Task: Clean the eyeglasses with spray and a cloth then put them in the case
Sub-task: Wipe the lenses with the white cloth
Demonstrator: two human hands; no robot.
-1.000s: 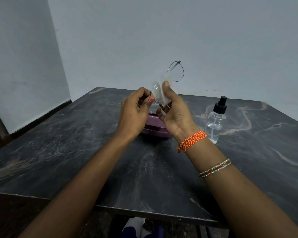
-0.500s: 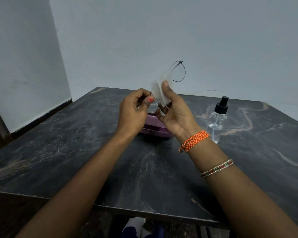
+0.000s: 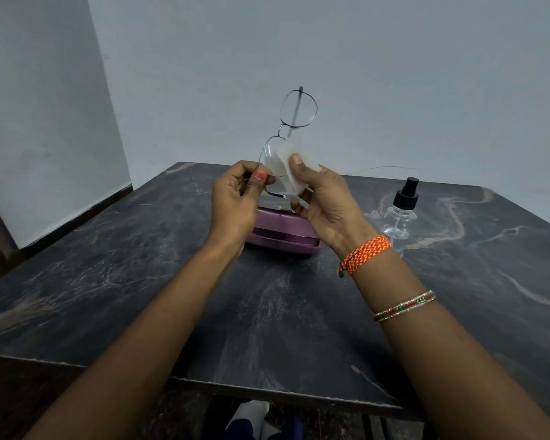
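Thin wire-rimmed eyeglasses (image 3: 297,111) stand upright in the air above the table, one lens over the other. My left hand (image 3: 235,201) pinches the frame at the lower lens rim. My right hand (image 3: 324,201) pinches a small white cloth (image 3: 294,163) against the lower lens, thumb on top. A purple glasses case (image 3: 283,231) lies on the table just below and behind both hands, partly hidden by them. A clear spray bottle (image 3: 400,214) with a black pump top stands to the right of my right wrist.
The dark marble table (image 3: 140,281) runs to a near edge at the bottom of the view. Pale walls rise behind and at the left. A thin thread lies near the far table edge (image 3: 381,167).
The eyeglasses have turned, so the upper lens now faces me more fully. My right hand with the cloth has shifted slightly on the lower lens. The case and bottle have not moved.
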